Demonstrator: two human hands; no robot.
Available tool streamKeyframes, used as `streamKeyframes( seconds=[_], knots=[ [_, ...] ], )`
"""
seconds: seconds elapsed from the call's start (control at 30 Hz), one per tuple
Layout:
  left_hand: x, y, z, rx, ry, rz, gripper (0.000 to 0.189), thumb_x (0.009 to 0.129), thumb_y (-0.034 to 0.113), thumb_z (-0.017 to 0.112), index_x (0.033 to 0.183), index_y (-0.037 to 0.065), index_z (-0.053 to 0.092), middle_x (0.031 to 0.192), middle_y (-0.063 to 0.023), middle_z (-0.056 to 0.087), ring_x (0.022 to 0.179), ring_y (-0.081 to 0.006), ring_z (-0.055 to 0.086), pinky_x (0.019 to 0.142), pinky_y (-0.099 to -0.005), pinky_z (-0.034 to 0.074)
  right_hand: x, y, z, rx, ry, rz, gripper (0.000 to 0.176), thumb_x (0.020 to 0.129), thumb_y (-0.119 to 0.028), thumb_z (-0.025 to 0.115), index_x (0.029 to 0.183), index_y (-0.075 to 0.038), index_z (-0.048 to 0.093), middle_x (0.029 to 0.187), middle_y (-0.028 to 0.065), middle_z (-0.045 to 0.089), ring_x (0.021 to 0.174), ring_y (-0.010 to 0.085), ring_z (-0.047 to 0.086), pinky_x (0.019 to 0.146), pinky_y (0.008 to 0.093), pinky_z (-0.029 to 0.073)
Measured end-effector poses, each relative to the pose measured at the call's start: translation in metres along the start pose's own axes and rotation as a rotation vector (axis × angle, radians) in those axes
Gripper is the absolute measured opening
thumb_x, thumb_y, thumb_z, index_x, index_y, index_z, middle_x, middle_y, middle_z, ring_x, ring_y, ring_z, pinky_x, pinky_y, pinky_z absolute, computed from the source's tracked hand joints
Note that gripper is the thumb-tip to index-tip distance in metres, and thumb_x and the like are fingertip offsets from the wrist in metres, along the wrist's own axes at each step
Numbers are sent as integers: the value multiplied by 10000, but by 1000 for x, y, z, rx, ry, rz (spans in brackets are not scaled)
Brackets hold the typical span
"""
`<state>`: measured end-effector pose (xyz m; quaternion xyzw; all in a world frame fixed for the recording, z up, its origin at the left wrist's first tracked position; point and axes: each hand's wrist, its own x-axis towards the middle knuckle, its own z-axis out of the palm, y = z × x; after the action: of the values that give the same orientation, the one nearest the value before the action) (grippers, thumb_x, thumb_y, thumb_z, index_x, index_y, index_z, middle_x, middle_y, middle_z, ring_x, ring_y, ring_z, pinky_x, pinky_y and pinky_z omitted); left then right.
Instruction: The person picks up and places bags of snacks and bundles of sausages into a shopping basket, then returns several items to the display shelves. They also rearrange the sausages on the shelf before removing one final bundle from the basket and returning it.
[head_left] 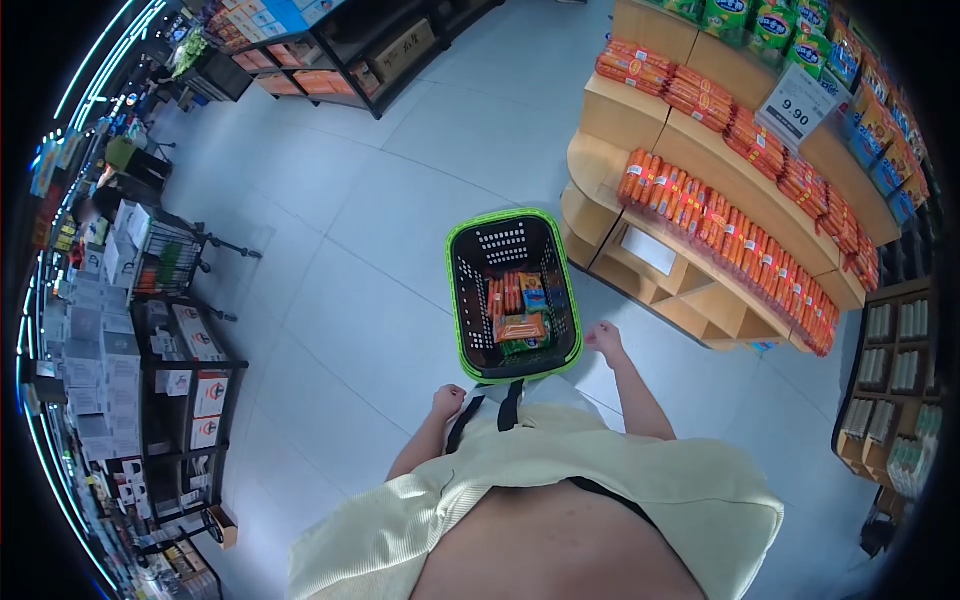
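Note:
A black shopping basket [463, 300] with a bright green rim stands on the floor right in front of my body. In its lower part lie red-orange packs of sausages [506, 292], an orange packet [520, 327], a blue-and-orange packet [534, 292] and a green packet [527, 347]. My left hand [449, 401] hangs beside the basket's near left corner, its fingers curled with nothing visible in them. Close to the near right side of the basket is my right hand [604, 340], empty, with loosely bent fingers partly apart. Neither hand visibly grips the rim.
A curved wooden display shelf [600, 110] rises on the right, stacked with sausage packs [740, 235] and carrying a price sign [797, 104]. On the left are a shopping cart [170, 255] and a dark rack of boxes [200, 365]. Another shelf [375, 75] stands ahead.

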<state>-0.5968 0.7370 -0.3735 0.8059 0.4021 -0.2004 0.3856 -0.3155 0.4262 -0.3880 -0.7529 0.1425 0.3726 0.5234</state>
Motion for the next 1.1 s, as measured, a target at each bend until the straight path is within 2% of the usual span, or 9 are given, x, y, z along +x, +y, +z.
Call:
streamKeyframes(
  seconds=[0.13,0.27,0.43,0.5,0.6,0.73,0.87,1.07,1.1],
  knots=[
    [13,-13,-33,18,-41,5,207,752,221,565,816,70,691,764,-117,672,753,-241,652,721,-342,509,8,8,21,8,138,-163,218,847,-216,516,969,-44,571,775,105,637,622,158,608,537,293,496],
    [40,-31,-61,-47,-86,89,214,773,225,568,857,62,679,785,-117,671,743,-239,649,712,-343,506,-28,67,53,-295,76,332,247,806,-233,521,938,-37,589,709,109,641,564,197,609,489,335,499],
    [49,-60,-123,-304,-232,203,258,811,250,590,922,24,650,795,-102,670,706,-170,645,657,-302,505,-91,134,135,-471,41,493,248,790,-229,524,801,-5,632,793,139,658,663,241,639,588,390,522],
    [57,-97,-140,-310,-225,126,263,805,255,599,913,21,653,787,-101,671,690,-163,645,652,-293,506,-89,176,165,-1038,-244,-257,297,786,-245,537,849,27,638,878,180,653,816,296,633,730,409,503],
    [67,-160,-168,-240,-166,-34,270,786,261,612,900,21,657,765,-97,674,640,-162,645,641,-289,513,-83,157,205,-708,-184,63,332,788,-257,548,903,42,635,959,205,636,952,338,590,844,399,455],
    [78,-201,-198,-151,-187,-115,275,776,258,613,895,14,657,755,-97,675,631,-161,646,639,-290,517,-84,41,234,-484,-66,280,243,798,-246,573,856,-14,612,724,113,644,649,197,634,579,314,506],
    [94,-188,-220,-141,-227,-104,272,777,237,608,898,-3,649,751,-108,670,626,-166,642,619,-291,515,-60,-1,264,-242,187,-12,224,838,-256,550,858,-35,586,656,63,622,555,133,598,484,266,474],
    [133,-110,-243,-227,-383,94,268,818,222,589,946,-10,629,791,-113,662,661,-161,636,613,-281,503,-66,-29,307,-247,144,74,242,801,-261,553,826,-28,614,686,96,647,624,190,639,642,319,508],
    [142,-101,-249,-217,-390,97,268,818,222,589,946,-10,629,791,-113,662,661,-161,636,613,-281,503,-55,-12,308,-282,71,115,248,820,-285,569,890,-49,593,698,79,643,592,149,615,536,288,499]
  ],
)
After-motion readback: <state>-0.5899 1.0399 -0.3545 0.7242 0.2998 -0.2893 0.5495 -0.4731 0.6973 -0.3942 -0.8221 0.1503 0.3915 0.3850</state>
